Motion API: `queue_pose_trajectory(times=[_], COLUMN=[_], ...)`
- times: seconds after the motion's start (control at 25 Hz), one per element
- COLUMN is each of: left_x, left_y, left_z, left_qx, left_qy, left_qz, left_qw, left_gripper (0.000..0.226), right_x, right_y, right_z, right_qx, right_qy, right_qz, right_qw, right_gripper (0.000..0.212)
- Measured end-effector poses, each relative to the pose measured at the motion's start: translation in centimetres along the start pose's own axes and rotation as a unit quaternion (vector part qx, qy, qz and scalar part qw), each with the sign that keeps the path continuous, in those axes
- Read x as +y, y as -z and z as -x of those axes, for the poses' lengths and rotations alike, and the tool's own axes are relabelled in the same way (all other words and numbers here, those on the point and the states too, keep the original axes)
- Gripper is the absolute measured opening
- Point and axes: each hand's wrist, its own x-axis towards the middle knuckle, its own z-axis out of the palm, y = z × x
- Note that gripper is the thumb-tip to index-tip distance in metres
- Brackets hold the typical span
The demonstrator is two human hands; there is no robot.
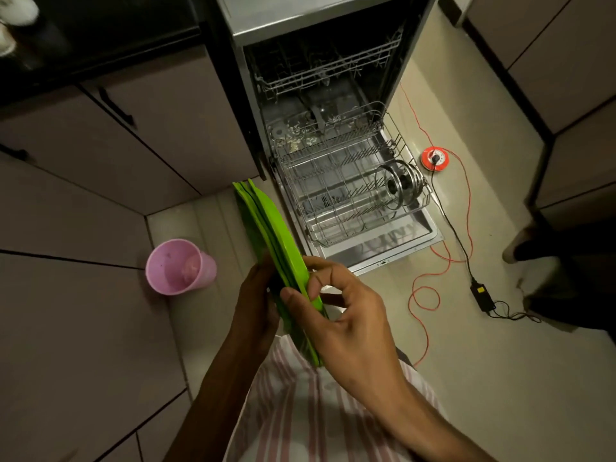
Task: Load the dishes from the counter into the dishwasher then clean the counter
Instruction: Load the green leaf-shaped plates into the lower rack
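Several green plates (266, 228), stacked on edge, sit between my hands above the pale tiled floor (466, 378) of a dim kitchen. My left hand (255, 305) cups the stack from the left side, fingers curled behind it; my right hand (346, 315) pinches the nearest rim between thumb and bent fingers. Ahead, the dishwasher (320, 31) stands open, its door (383, 251) lying flat and the lower rack (340, 188) pulled out over it. Two round metal-rimmed lids (398, 185) stand upright in the rack's right end; the upper rack (330, 68) is inside the machine. Food scraps speckle the tub bottom behind the lower rack. Grey-brown cabinets (100, 195) with dark handles run along the left under a black table (83, 31), and more cabinets close the right side. A pink plastic bin (180, 266) stands on the floor by the left cabinets. An orange cord (430, 295) loops across the tiles to a round orange reel (435, 159) beside the dishwasher, with a black cable and adapter (480, 295) nearby. My striped shirt (300, 411) fills the bottom of the view.
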Motion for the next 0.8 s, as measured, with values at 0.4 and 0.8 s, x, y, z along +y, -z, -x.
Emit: queue_pose_trajectory(times=[0.4,0.8], left_x=[-7.4,-13.6], left_y=[-6.7,-14.2], left_z=[-1.2,-1.2], left_qx=[0.035,0.108], left_qy=[0.003,0.017], left_qz=[0.024,0.041], left_qw=[0.999,0.993], left_gripper=[0.040,0.057], right_x=[2.6,5.8], right_y=[11.1,19.6], right_z=[1.8,0.7], right_qx=[-0.053,-0.077], right_qy=[-0.007,-0.034], right_qz=[0.015,0.063], right_qw=[0.998,0.994], right_gripper=[0.022,0.021])
